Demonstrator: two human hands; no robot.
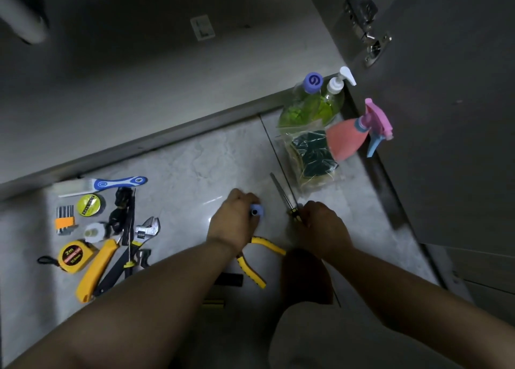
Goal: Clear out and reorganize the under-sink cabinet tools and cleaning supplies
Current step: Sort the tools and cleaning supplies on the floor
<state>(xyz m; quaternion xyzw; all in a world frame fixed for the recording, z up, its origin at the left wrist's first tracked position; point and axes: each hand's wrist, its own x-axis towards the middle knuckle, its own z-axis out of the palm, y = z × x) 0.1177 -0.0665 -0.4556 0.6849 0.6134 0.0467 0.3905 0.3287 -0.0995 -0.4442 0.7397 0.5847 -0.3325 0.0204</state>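
Yellow-handled pliers [257,265] lie half hidden under the left hand [232,223], which grips a pale-blue cylinder [257,211]; the right hand [320,229] grips a black-yellow-handled metal file [279,189]; the yellow tape measure [73,255] reads "2m".

Light: dim overall, cabinet interior [139,62] darkest
Glare: pale sheen on floor tile [195,159], centre
Blur: soft throughout, near foreground smeared
Edges: wide-angle bend along cabinet door [446,145]

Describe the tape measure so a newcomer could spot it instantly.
On the marble floor, tools lie clustered at the left. The tape measure sits at that cluster's lower left corner, beside a yellow utility knife. Unlike that knife, it is squat and boxy, with a black label reading 2m and a black wrist loop.
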